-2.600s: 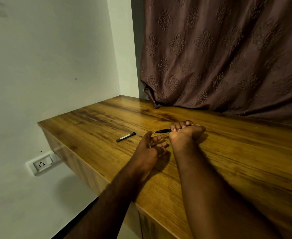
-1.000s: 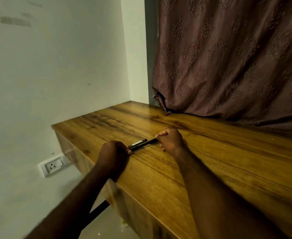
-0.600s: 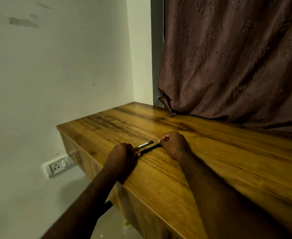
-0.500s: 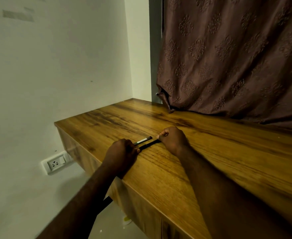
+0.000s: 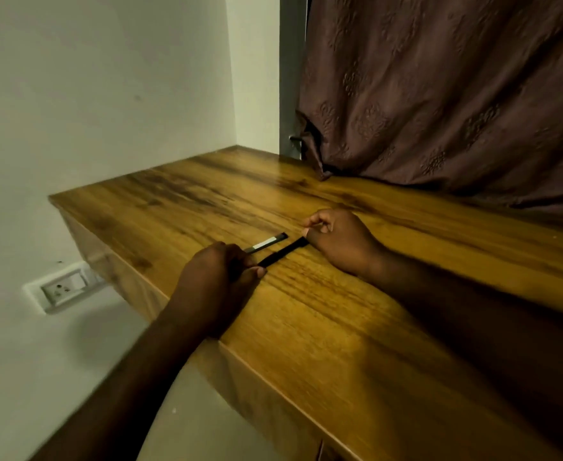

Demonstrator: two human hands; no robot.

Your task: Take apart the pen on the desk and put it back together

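From the head camera, the pen point(image 5: 283, 251) is a slim black stick lying low over the wooden tabletop point(image 5: 323, 344), near its left front edge and slanting away to the right. The left hand point(image 5: 218, 281) has its fingers curled round the pen's nearer end, and the right hand point(image 5: 341, 242), also curled, pinches the far end. Just beside the pen on its far side and parallel to it lies a silver-banded piece point(image 5: 268, 242). Its near tip runs behind the left fingers, and I cannot tell whether they touch it. A brown curtain point(image 5: 440, 94) hangs along the back edge, and a wall socket point(image 5: 62, 289) sits below the left edge.
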